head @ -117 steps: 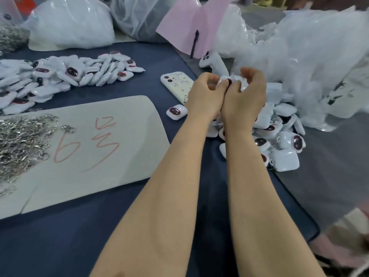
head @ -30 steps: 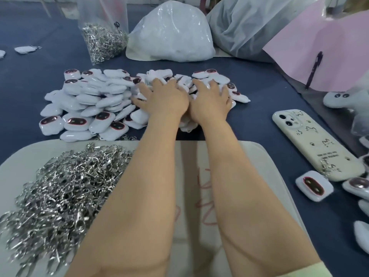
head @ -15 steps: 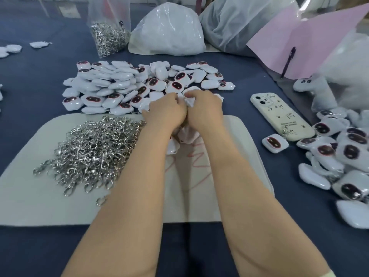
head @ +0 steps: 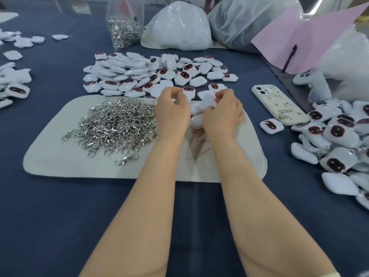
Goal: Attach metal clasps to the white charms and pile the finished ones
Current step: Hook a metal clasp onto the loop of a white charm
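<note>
My left hand (head: 172, 110) and my right hand (head: 222, 113) are side by side over the far edge of the pale mat (head: 60, 164). Between them is a small bunch of white charms (head: 200, 107). My right hand's fingers curl around the bunch. My left hand's curled fingers pinch a white charm at the bunch's left side. A heap of metal clasps (head: 111, 124) lies on the mat, left of my left hand. Beyond my hands, several loose white charms (head: 151, 74) with dark red faces are spread out. Another pile of charms (head: 339, 136) lies at the right.
A cream phone (head: 277, 104) lies right of my hands, with one charm (head: 271, 125) beside it. At the back stand a clear bag of clasps (head: 124, 31) and white plastic bags (head: 177, 27). Pink paper (head: 309, 43) with a pen is at the back right. More charms (head: 14, 88) lie at the far left.
Both hands scooped a bunch of charms from the far pile and pulled it back onto the mat's far edge. They have now drawn slightly apart, so the bunch shows between them.
</note>
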`<state>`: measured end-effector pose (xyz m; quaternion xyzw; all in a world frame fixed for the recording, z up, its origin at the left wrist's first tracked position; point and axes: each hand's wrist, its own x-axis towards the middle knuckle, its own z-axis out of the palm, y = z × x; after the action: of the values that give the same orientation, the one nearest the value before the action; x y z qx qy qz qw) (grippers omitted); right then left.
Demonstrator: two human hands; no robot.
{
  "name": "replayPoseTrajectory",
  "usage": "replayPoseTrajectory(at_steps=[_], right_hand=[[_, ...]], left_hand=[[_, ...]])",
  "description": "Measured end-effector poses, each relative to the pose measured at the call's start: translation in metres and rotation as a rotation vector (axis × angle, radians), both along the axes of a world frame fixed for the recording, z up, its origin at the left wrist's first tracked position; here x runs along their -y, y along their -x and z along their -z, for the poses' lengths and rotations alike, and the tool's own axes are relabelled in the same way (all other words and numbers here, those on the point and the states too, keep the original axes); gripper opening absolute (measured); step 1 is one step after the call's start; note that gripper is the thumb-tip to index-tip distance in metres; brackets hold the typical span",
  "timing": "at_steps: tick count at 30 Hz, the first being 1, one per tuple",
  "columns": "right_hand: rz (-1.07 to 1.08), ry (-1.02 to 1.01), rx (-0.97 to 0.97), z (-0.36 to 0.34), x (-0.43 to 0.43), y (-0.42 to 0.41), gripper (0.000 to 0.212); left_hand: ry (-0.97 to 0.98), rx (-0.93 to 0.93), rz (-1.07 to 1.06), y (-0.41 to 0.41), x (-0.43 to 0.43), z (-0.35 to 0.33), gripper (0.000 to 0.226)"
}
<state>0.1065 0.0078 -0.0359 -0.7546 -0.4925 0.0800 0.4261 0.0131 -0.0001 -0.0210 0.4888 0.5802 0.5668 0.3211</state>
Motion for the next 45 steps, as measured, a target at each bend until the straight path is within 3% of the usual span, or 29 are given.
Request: replayPoseTrajectory(at_steps=[3,5,8,10,15,20,25,28,31,34,36,40,45], right_hand=[[-0.174,-0.158,-0.309,-0.005,0.013,0.004,0.035],[-0.216,-0.221,-0.498,-0.012,0.019,0.007,0.027],[-0.363,-0.138,-0.763,-0.017,0.023,0.011,0.014],[-0.495,-0.071,-0.827,-0.015,0.029,0.018,0.006],[-0.461,-0.059,-0.416,-0.019,0.029,0.018,0.013],[-0.776,0.443,-0.387,-0.024,0.036,0.030,0.025],[-0.452,0.230,-0.283,-0.009,0.024,0.025,0.035],[-0.431,0.176,-0.283,-0.002,0.023,0.025,0.032],[-0.498,0.114,-0.019,0.002,0.026,0.039,0.025],[-0.548,0.159,0.358,0.012,0.026,0.054,0.028],[-0.545,0.167,0.486,0.015,0.026,0.058,0.030],[-0.554,0.179,0.398,0.010,0.026,0.057,0.025],[-0.548,0.298,0.311,0.002,0.027,0.056,0.028]], left_hand=[[0.107,0.200,0.068,0.003,0.009,0.000,0.010],[0.140,0.232,0.091,0.005,0.014,0.001,0.009],[0.125,0.221,0.151,0.010,0.020,0.001,0.012],[0.118,0.218,0.155,0.012,0.025,0.002,0.019],[0.000,0.352,-0.034,0.021,0.026,-0.005,0.017],[-0.092,0.712,-0.138,0.035,0.018,-0.013,0.015],[-0.020,0.746,-0.230,0.046,0.017,-0.007,0.011],[0.072,0.784,-0.178,0.045,0.014,-0.007,0.023],[0.079,0.871,-0.083,0.040,0.015,-0.009,0.035],[0.075,0.873,-0.016,0.037,0.017,-0.010,0.026],[0.061,0.805,-0.007,0.036,0.018,-0.009,0.016],[0.017,0.686,-0.067,0.032,0.016,-0.005,0.016],[0.032,0.733,-0.081,0.029,0.015,-0.004,0.024]])
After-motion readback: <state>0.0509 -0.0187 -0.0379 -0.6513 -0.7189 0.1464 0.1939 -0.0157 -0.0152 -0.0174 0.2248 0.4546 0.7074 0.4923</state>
